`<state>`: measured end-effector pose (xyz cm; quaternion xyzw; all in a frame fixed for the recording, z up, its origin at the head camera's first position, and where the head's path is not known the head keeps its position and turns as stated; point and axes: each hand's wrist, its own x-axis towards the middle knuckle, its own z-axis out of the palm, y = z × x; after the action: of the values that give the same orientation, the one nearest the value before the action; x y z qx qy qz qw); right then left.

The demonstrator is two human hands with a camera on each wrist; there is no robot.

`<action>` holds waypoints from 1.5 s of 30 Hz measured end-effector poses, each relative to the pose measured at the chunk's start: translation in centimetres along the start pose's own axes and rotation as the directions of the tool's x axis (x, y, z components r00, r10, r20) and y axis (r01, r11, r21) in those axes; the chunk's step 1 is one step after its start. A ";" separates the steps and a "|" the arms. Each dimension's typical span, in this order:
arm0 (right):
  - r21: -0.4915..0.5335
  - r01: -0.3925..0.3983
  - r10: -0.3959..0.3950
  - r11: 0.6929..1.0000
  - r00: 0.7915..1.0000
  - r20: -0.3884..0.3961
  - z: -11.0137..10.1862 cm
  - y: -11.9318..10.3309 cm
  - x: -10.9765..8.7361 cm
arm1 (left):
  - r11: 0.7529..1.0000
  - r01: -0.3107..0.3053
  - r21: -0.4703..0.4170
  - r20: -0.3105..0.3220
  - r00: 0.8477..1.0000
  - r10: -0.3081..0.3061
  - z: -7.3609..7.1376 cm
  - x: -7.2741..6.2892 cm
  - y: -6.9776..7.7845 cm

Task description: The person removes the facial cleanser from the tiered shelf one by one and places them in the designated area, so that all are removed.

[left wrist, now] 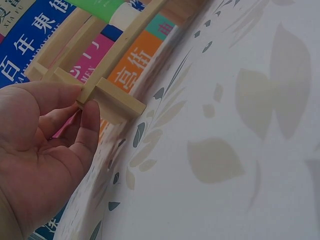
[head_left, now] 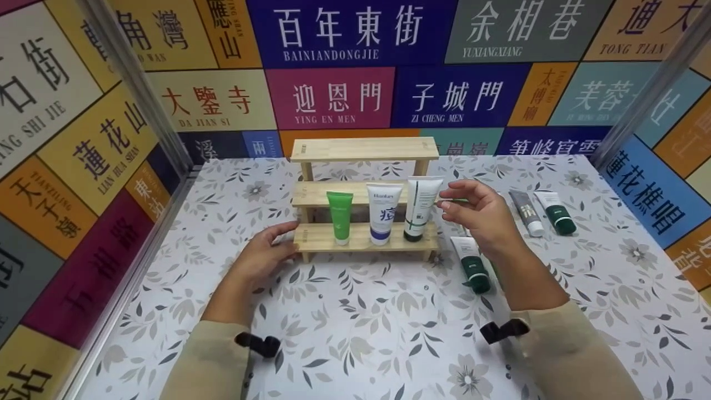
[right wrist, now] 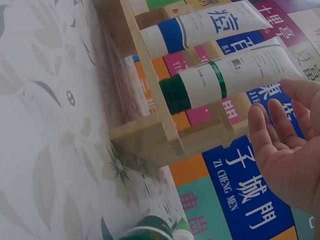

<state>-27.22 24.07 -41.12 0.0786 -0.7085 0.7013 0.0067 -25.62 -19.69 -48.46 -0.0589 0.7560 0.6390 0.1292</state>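
Wooden rack (head_left: 364, 149) in its pinch, the left hand (head_left: 266, 253) grips the left end; the right hand (head_left: 480, 214), loosely parted, holds nothing beside the rack's rightmost tube (head_left: 423, 208), contact unclear. That tube looks light, squeezable, slick; mid-body suits gripping. Three tubes stand on the rack; right of it, at least three lie on the desk (head_left: 361, 333).

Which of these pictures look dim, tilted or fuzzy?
Head view: brightest, the three-tiered pale wooden rack looks level, though small tube print is unreadable; left wrist view: greyer, rack steeply slanted, the white leaf-patterned table surface soft in detail; right wrist view: dim too, the white tube with dark green cap appearing nearly sideways.
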 end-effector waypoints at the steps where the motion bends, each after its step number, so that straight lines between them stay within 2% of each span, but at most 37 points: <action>1: 0.008 0.002 -0.002 1.000 1.000 0.002 0.2 0.0 0.0 | 1.000 0.001 0.007 -0.003 1.000 -0.001 0.0 0.0 0.0; 7: 0.024 0.017 -0.016 1.000 0.999 -0.035 1.1 -0.2 0.4 | 1.000 0.014 0.024 -0.008 1.000 -0.013 0.0 0.0 0.1; 15: -0.052 0.026 -0.030 0.998 0.996 -0.082 2.1 -0.8 0.8 | 1.000 0.030 0.001 -0.001 1.000 -0.030 0.0 0.2 0.0; 20: -0.027 0.066 -0.068 0.997 0.994 -0.082 2.5 -1.0 0.8 | 1.000 0.027 -0.003 -0.002 1.000 -0.027 0.0 0.3 0.0; 25: -0.027 0.070 -0.072 0.997 0.995 -0.075 2.8 -1.2 0.8 | 1.000 0.022 0.007 -0.008 1.000 -0.022 0.0 0.2 0.1; 29: -0.013 0.085 -0.086 0.996 0.994 -0.070 3.0 -1.1 0.7 | 1.000 -0.006 -0.011 0.010 1.000 0.006 0.0 0.2 0.0; 37: 0.012 0.112 -0.110 0.994 0.990 -0.082 2.4 -0.9 0.4 | 1.000 -0.010 -0.028 0.015 1.000 0.010 0.0 0.2 -0.1; 45: 0.011 0.120 -0.117 0.993 0.985 -0.124 0.4 -1.2 -0.7 | 1.000 -0.003 -0.023 0.005 1.000 0.003 0.0 0.0 -0.2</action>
<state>-26.37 23.79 -39.97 0.0774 -0.6942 0.7097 0.0911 -25.57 -19.69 -48.62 -0.0577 0.7482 0.6482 0.1295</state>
